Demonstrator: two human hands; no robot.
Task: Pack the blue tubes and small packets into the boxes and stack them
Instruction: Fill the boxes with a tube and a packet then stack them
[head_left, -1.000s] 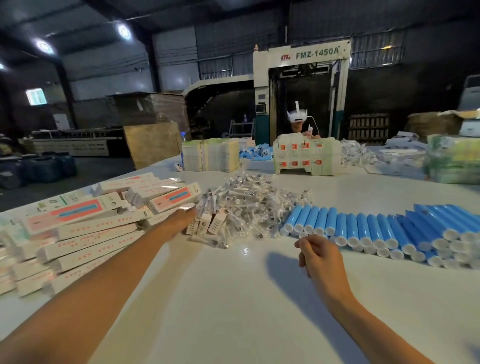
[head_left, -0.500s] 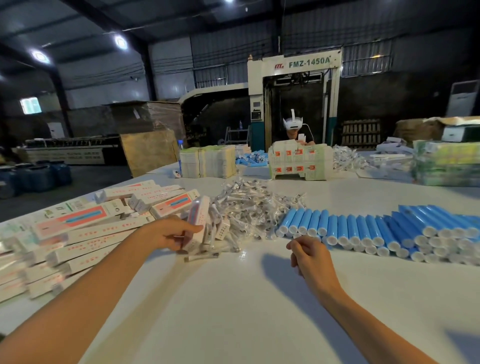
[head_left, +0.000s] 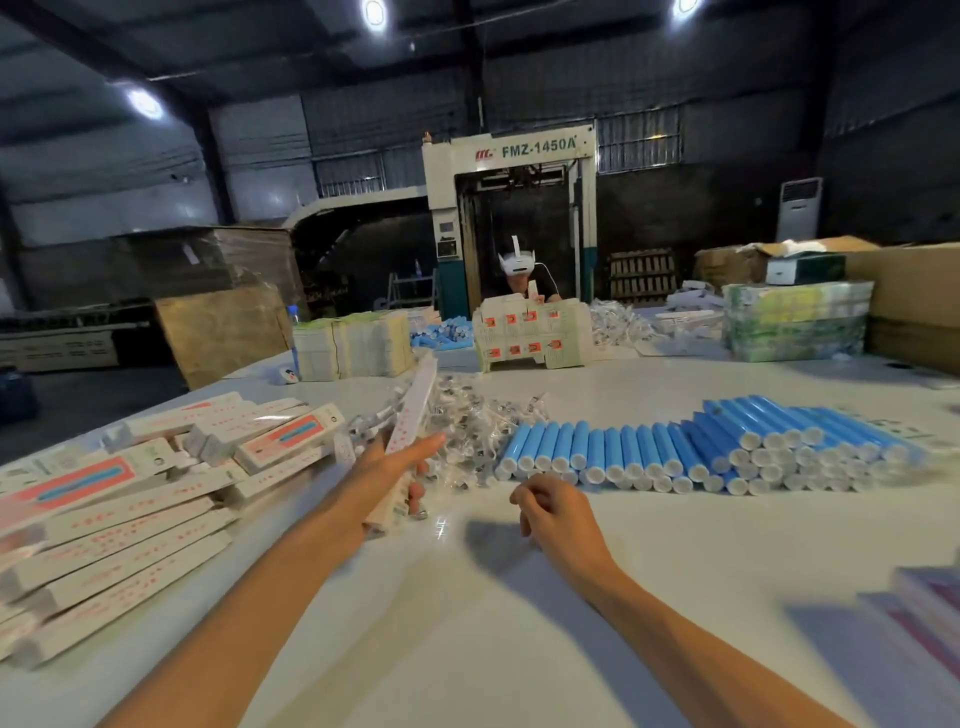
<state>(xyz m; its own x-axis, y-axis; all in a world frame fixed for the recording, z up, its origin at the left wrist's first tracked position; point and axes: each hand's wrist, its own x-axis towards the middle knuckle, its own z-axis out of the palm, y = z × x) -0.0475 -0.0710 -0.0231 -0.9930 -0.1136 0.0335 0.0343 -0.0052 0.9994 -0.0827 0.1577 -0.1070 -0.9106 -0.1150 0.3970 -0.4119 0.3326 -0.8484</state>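
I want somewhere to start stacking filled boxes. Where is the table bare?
The widest bare table is the near middle, this side of the left hand and right hand. A second patch lies right of the right hand, this side of the blue tubes. A third strip sits between the tubes and the far stacks. Crowded: the box pile at left, packets mid-table.

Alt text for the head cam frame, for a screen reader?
A person's left hand grips a long white box, tilted up over a pile of small packets on a white table. The right hand, loosely curled and empty, hangs near a row of blue tubes; more boxes lie heaped at left.
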